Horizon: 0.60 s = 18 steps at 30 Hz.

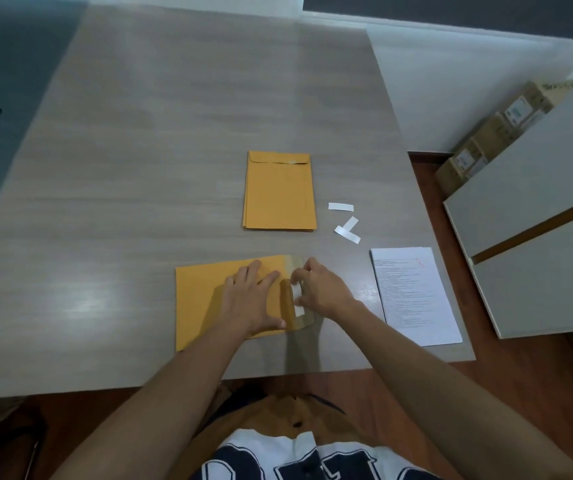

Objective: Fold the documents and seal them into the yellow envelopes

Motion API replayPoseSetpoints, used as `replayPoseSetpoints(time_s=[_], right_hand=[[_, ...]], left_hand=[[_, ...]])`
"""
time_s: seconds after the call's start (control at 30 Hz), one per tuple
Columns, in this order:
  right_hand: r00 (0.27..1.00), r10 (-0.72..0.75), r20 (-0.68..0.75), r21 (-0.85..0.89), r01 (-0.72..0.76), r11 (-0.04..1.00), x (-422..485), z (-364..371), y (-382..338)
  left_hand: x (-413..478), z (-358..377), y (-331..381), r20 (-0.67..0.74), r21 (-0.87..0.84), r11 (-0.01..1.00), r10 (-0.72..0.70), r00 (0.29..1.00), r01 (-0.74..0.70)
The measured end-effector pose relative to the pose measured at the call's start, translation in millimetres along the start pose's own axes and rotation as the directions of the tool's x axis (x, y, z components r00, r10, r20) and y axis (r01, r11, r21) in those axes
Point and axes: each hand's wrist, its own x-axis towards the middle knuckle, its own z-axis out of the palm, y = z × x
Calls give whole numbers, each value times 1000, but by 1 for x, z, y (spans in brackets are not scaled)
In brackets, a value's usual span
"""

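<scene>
Lying crosswise near the front edge of the tabletop (139,168), the yellow envelope (202,299) has its long axis running left to right, with its flap (304,322) at the right end, open and not yet pressed down. The left hand (250,299) rests spread flat on the envelope's body, pinning it, while the right hand (323,289) pinches the white strip (297,299) that lies along the flap, apparently the liner over the glue. Whether a folded document is already inside cannot be seen. Farther out sits a stack of yellow envelopes (280,195), long axis pointing away from the person and flap at the far end, closed on the top one. Just right of it lie loose white strips (347,230), which suggests several envelopes are already sealed. Unfolded documents (416,296) wait flat near the right edge, so I judge the job roughly midway: this flap is left to close, then more folding and sealing.
</scene>
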Motion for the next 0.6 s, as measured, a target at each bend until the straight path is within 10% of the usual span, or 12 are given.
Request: replayPoseSetpoints(time_s=[0.3,0.6], right_hand=[[989,101,-107,332,-60,941,-2,0,9],[785,618,27,890,-300,342,21,-30,46]], left_hand=[[0,-3,1,16,6,1000,-4,1000,4],[2,-4,2,8,-20,1000,-5,1000,6]])
